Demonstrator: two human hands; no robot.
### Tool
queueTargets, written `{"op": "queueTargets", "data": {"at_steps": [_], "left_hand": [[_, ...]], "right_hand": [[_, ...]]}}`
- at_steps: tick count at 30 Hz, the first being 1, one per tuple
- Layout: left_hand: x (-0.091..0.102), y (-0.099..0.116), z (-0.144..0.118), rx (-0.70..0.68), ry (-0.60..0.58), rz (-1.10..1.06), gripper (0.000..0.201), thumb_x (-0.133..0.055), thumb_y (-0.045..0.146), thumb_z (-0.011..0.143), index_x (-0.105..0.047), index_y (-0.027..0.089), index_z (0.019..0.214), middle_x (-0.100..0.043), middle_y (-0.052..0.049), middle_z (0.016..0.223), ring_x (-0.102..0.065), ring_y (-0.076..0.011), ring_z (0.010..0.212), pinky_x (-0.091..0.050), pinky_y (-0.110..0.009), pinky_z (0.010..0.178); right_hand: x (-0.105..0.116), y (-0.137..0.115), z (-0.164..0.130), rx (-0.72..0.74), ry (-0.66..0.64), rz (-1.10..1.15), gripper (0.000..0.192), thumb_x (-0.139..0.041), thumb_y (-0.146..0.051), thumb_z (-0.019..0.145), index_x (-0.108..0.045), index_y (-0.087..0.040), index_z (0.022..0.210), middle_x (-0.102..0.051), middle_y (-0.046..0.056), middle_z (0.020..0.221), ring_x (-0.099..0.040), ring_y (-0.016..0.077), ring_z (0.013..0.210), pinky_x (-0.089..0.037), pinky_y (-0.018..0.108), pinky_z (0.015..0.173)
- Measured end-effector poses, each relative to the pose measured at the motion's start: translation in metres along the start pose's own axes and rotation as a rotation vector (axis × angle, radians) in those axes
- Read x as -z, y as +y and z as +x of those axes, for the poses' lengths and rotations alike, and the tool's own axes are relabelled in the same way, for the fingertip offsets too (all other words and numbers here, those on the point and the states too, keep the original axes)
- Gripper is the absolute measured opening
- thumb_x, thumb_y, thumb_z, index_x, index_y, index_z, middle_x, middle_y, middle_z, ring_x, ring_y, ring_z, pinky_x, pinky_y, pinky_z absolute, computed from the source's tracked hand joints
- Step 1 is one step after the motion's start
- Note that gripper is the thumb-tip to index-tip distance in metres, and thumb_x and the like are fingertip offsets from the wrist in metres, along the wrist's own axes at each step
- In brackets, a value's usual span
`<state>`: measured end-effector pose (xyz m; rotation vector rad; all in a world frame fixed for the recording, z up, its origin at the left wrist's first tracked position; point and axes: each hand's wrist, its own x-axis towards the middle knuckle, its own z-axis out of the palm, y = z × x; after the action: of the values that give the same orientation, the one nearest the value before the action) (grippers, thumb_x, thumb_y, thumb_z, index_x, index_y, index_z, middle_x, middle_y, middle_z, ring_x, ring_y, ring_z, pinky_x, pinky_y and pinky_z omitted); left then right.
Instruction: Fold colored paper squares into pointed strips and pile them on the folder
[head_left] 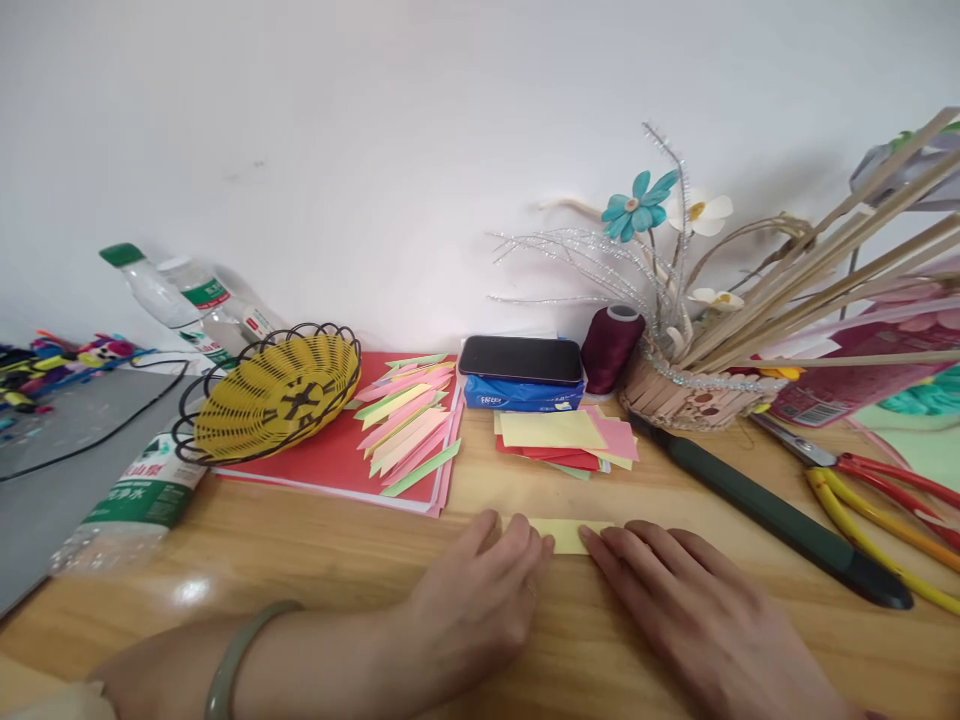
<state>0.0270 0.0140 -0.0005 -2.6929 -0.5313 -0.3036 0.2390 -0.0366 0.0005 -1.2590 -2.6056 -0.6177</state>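
A small pale yellow paper strip [564, 536] lies crosswise on the wooden table in front of me. My left hand [480, 590] is closed at its left end, with curled fingers and the thumb tip at the paper. At the right end, my right hand [675, 585] holds the strip down, thumb and fingertips close together on it; the fingers cover that end. Just behind sits a pile of yellow, pink and red paper pieces [559, 430]. Further left, many folded paper strips [409, 420] in pink, green and yellow lie on red sheets [315, 470].
A black phone [520, 360] rests on a blue packet [517, 393], beside a maroon thread spool [611, 350]. Leftward are a yellow basket [285, 395] and plastic bottles [142, 490]. On the right lie a dark green-handled tool [772, 510], red-handled scissors [885, 475] and a stick-filled holder [690, 395].
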Motion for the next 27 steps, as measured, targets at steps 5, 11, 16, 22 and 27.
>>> {"op": "queueTargets", "data": {"at_steps": [5,11,16,22,27], "left_hand": [[-0.003,-0.001,-0.004,0.056,-0.061,0.083,0.029,-0.038,0.009,0.087,-0.054,0.007,0.112,-0.057,-0.010,0.101,-0.046,-0.0227,0.101,-0.036,-0.038,0.084],[-0.015,-0.015,0.004,0.064,-0.132,-0.009,0.029,-0.051,0.014,0.087,-0.048,0.009,0.115,-0.057,-0.008,0.101,-0.050,-0.0209,0.094,-0.041,-0.035,0.078],[-0.020,-0.015,0.002,0.071,-0.093,-0.056,0.018,-0.051,0.016,0.087,-0.054,0.011,0.105,-0.057,-0.008,0.100,-0.051,-0.0214,0.094,-0.041,-0.035,0.078],[-0.022,-0.014,-0.001,0.082,-0.058,-0.032,0.024,-0.052,0.015,0.086,-0.053,0.010,0.109,-0.058,-0.009,0.104,-0.051,-0.0228,0.096,-0.040,-0.036,0.079],[-0.016,-0.015,0.000,0.075,-0.136,0.006,0.031,-0.054,0.017,0.086,-0.049,0.011,0.116,-0.058,-0.009,0.105,-0.051,-0.0232,0.097,-0.041,-0.036,0.077]], "right_hand": [[-0.004,0.008,0.003,-0.024,-0.013,-0.047,0.042,-0.031,0.000,0.076,-0.056,-0.009,0.109,-0.064,0.011,0.097,-0.059,0.0249,0.090,-0.051,0.039,0.070],[-0.008,0.013,0.011,-0.101,-0.018,-0.011,0.036,-0.034,-0.006,0.083,-0.058,-0.008,0.110,-0.063,0.015,0.106,-0.058,0.0257,0.099,-0.047,0.044,0.083],[-0.006,-0.011,0.018,-0.060,0.008,0.155,0.042,-0.043,-0.025,0.087,-0.047,-0.010,0.126,-0.053,0.012,0.127,-0.047,0.0236,0.118,-0.041,0.043,0.095],[-0.007,-0.024,0.018,-0.010,-0.068,0.227,0.060,-0.053,-0.032,0.081,-0.038,-0.002,0.131,-0.046,0.018,0.131,-0.047,0.0263,0.118,-0.047,0.044,0.091],[-0.009,-0.019,0.013,-0.013,-0.068,0.191,0.053,-0.051,-0.028,0.083,-0.043,-0.003,0.128,-0.047,0.017,0.130,-0.049,0.0263,0.116,-0.047,0.044,0.090]]}}
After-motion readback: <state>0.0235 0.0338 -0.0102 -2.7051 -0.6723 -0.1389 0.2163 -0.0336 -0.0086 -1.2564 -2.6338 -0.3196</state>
